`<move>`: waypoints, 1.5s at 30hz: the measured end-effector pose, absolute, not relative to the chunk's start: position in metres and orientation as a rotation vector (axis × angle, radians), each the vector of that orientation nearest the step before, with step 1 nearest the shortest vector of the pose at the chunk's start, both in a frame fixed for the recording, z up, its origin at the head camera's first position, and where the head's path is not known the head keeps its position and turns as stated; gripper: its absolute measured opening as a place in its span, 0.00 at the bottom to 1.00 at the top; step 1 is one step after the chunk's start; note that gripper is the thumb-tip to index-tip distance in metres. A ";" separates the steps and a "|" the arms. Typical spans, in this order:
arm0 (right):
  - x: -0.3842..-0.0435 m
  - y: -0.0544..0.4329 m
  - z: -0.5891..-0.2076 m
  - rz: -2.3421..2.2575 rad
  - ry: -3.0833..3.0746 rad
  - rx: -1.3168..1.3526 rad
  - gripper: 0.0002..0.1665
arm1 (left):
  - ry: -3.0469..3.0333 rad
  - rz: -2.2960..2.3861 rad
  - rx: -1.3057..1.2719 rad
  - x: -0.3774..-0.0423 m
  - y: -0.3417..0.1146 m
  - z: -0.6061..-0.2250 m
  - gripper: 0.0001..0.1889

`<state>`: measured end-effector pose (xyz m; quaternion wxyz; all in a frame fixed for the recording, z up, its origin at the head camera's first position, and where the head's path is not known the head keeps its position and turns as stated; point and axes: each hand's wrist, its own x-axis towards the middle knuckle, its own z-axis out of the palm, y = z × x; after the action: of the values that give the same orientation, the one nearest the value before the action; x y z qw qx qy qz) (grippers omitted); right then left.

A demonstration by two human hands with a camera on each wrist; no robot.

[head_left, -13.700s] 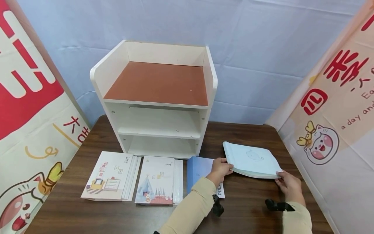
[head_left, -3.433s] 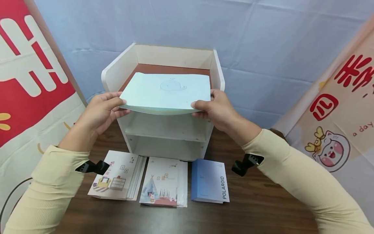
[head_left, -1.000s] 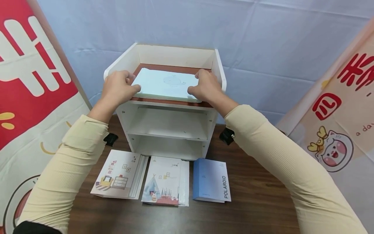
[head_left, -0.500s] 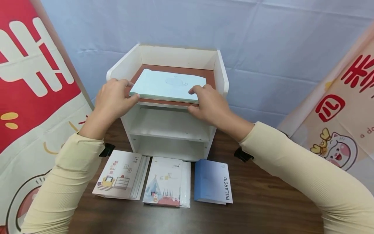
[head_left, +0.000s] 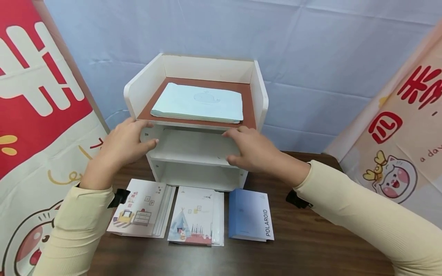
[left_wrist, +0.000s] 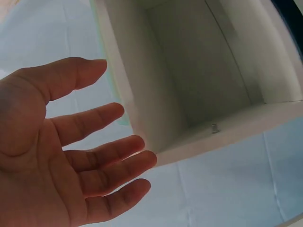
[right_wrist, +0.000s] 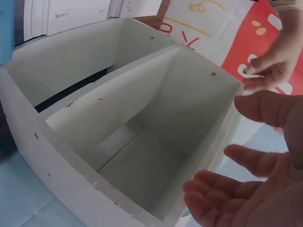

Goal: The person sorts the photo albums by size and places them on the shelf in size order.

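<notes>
A pale blue sketchbook (head_left: pixel 200 101) with a line drawing of a whale lies flat on the brown top shelf (head_left: pixel 248 103) of the white shelf unit (head_left: pixel 127 99). My left hand (head_left: pixel 122 143) hovers at the unit's front left, below the top board, fingers spread and holding nothing. In the left wrist view its fingertips overlap the edge of a compartment. On the other side my right hand (head_left: pixel 255 149) is in front of the unit's right part, fingers loosely bent and apart with nothing between them. Both hands are away from the sketchbook.
On the dark wooden table (head_left: pixel 304 234), two white illustrated binders (head_left: pixel 138 207) (head_left: pixel 193 216) and a blue POLAROID album (head_left: pixel 252 214) lie in a row before the unit. A light blue cloth (head_left: pixel 310 57) hangs behind. Printed banners (head_left: pixel 390 134) flank both sides.
The sketchbook went from the table's right side to the top shelf, carried by both hands. In the last second both hands have let go and drawn back, down toward the front.
</notes>
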<state>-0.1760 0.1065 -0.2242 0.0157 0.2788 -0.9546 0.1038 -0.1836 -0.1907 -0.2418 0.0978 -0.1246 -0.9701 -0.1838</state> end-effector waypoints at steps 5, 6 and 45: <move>-0.172 0.113 -0.223 0.221 -2.952 1.076 0.31 | -2.893 -0.526 -0.418 -0.178 -0.192 -0.255 0.25; -0.170 0.114 -0.223 0.176 -2.947 1.115 0.31 | -2.899 -0.528 -0.425 -0.177 -0.192 -0.257 0.25; -0.134 0.120 -0.337 0.258 -3.122 1.178 0.30 | -2.784 -0.473 -0.350 -0.132 -0.180 -0.372 0.22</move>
<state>-0.1339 0.1199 -0.3369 -0.1025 0.3501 -0.9280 0.0766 -0.1320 -0.1797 -0.3715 0.1472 -0.1218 -0.9677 -0.1645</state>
